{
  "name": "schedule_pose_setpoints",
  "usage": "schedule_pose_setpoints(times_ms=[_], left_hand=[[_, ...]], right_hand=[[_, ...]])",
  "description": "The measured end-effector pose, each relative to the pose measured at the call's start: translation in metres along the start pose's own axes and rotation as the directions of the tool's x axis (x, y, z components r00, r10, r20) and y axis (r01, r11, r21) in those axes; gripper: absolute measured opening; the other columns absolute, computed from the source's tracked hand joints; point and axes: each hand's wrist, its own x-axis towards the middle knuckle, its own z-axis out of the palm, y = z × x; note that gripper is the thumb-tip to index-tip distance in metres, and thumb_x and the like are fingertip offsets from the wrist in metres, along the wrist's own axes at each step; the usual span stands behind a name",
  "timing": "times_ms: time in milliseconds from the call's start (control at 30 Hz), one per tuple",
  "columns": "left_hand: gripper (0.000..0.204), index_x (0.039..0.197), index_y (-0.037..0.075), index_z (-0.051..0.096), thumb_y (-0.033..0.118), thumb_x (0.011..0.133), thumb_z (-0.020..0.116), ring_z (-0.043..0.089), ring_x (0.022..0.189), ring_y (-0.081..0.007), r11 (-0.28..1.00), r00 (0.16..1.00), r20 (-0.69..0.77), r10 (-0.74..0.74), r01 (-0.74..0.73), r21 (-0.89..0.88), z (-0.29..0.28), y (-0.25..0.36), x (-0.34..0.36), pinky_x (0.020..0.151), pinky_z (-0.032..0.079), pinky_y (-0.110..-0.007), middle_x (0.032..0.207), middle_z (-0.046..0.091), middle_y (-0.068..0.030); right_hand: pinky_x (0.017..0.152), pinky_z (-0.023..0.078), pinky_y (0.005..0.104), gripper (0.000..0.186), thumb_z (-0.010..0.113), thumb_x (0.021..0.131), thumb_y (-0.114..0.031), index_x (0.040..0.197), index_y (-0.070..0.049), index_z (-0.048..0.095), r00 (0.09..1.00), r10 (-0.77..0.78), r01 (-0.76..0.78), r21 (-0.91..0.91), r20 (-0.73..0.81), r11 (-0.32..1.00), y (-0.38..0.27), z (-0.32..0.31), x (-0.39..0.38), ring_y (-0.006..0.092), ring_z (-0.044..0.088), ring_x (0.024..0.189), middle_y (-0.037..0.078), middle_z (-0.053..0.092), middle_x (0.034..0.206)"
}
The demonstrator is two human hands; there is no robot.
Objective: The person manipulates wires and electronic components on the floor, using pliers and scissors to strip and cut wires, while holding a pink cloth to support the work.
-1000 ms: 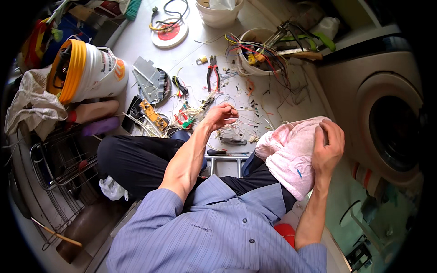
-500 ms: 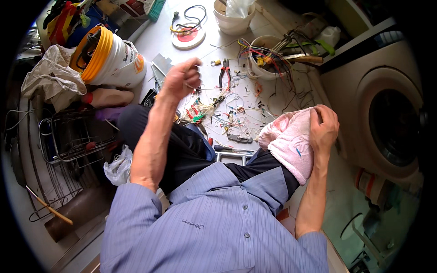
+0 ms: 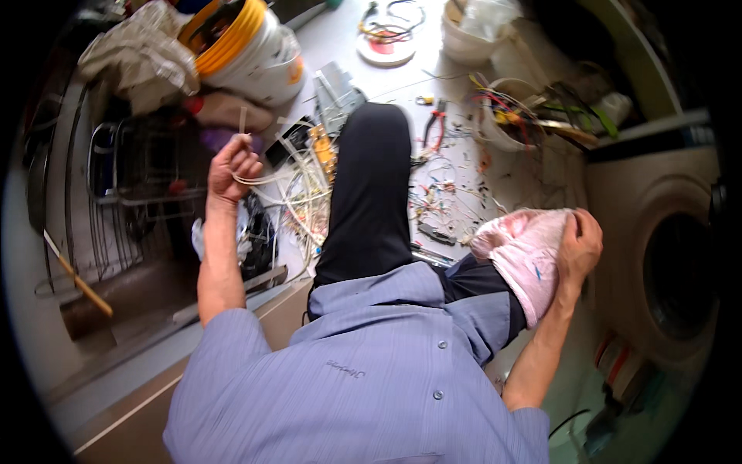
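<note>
My left hand is closed on some thin white strands, out to the left beside my raised dark knee. My right hand grips a pink towel draped over my other knee. Between and around the knees lie a scatter of cut wires, red-and-black pliers, another dark tool, a yellow component board and a grey metal piece.
A yellow-rimmed bucket, crumpled sack and wire rack are on the left. A tub of coloured wires, another tub and a coiled cord are ahead. A washing machine stands at right.
My left hand has swung up and out to the left with the white strands. My left knee has risen upright in front of me. My right hand stays on the towel; the view has shifted.
</note>
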Motion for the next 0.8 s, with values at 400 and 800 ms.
schedule_pose_setpoints(times_ms=[400, 800], left_hand=[[0.033, 0.097, -0.002, 0.072, 0.026, 0.081, 0.067, 0.071, 0.080, -0.0279, -0.214, 0.761, -0.648, -0.001, 0.633, 0.744, -0.177, -0.168, -0.050, 0.071, 0.054, -0.038, 0.088, 0.072, -0.0189], [0.038, 0.118, 0.005, 0.065, 0.013, 0.081, 0.069, 0.065, 0.100, -0.0360, 0.021, 0.965, 0.058, 0.254, -0.066, 0.998, -0.135, -0.257, 0.117, 0.087, 0.052, -0.040, 0.110, 0.067, -0.0188]], right_hand=[[0.094, 0.048, 0.0391, 0.016, 0.064, 0.089, -0.012, 0.099, -0.001, 0.071, 0.989, 0.095, -0.093, -0.020, 0.114, 0.995, -0.007, 0.000, 0.002, 0.0301, 0.063, 0.106, 0.012, 0.071, 0.109], [0.094, 0.046, 0.0379, 0.012, 0.066, 0.085, -0.006, 0.095, -0.002, 0.070, 0.987, 0.092, -0.080, -0.092, 0.131, 0.993, -0.038, -0.001, 0.023, 0.0291, 0.063, 0.105, 0.010, 0.069, 0.107]])
